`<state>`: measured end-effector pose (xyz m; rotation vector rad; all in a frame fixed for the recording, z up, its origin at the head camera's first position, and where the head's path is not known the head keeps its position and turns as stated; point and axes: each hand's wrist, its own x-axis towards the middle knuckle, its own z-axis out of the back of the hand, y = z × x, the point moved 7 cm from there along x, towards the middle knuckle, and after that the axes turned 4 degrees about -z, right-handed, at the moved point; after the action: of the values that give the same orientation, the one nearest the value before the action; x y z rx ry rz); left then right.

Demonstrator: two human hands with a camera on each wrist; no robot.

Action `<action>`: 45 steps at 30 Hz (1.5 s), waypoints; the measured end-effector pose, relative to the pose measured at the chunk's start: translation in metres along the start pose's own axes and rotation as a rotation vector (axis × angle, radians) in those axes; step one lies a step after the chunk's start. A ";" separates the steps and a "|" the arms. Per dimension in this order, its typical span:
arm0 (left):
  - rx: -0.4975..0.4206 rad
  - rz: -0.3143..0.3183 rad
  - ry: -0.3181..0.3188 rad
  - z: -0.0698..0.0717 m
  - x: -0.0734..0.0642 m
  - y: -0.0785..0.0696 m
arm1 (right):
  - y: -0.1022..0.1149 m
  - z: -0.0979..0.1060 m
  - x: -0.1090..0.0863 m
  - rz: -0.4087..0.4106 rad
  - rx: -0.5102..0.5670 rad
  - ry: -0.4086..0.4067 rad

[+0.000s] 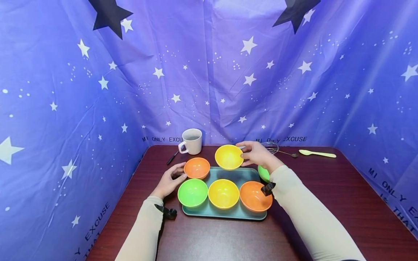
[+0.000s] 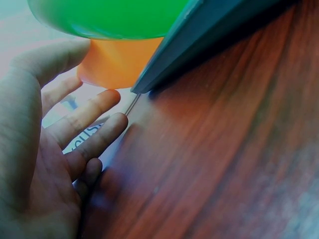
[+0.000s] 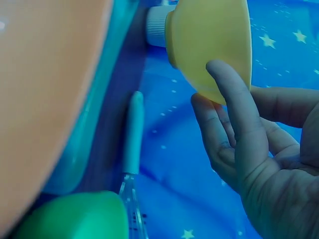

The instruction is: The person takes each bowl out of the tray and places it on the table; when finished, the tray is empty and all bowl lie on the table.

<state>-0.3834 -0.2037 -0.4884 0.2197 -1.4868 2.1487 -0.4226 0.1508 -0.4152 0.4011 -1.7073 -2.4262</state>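
My right hand [image 1: 258,155] grips a yellow bowl [image 1: 228,156] by its right side, above the tray's back edge. In the right wrist view, fingers and thumb meet this yellow bowl [image 3: 214,45] near its rim. At the back left, my left hand [image 1: 168,181] rests its fingertips against an orange bowl [image 1: 197,168]. Its fingers [image 2: 94,134] are loosely extended in the left wrist view. Along the front of the blue-green tray [image 1: 225,214] sit a green bowl [image 1: 192,193], a second yellow bowl [image 1: 223,194] and another orange bowl [image 1: 253,197].
A second green bowl [image 1: 263,174] is partly hidden by the right sleeve. Behind the tray stand a white mug [image 1: 192,142], a dark thin-handled utensil [image 1: 172,158] and a whisk [image 1: 271,147]. A pale yellow plastic utensil [image 1: 316,153] lies at the back right. Star-printed curtains border the table.
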 end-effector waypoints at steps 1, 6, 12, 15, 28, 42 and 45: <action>0.001 0.001 0.000 0.000 0.000 0.000 | 0.002 0.003 -0.002 0.006 0.008 -0.003; 0.003 -0.002 0.000 0.000 0.000 0.000 | 0.007 0.014 -0.014 0.024 0.027 -0.038; 0.003 0.000 0.002 0.000 0.000 0.001 | 0.008 0.022 -0.027 0.046 0.044 -0.071; 0.007 0.000 0.002 0.000 -0.001 0.001 | 0.005 0.027 -0.033 0.053 0.060 -0.085; -0.012 -0.012 0.001 -0.001 -0.001 0.001 | -0.001 0.051 -0.071 0.116 0.093 -0.154; -0.007 0.010 0.000 0.000 -0.001 0.001 | -0.016 0.079 -0.103 0.181 0.133 -0.233; -0.007 0.009 -0.006 0.000 -0.002 0.000 | -0.018 0.084 -0.108 0.196 0.129 -0.251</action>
<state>-0.3817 -0.2041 -0.4895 0.2174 -1.5018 2.1514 -0.3446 0.2621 -0.3911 -0.0609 -1.9063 -2.3120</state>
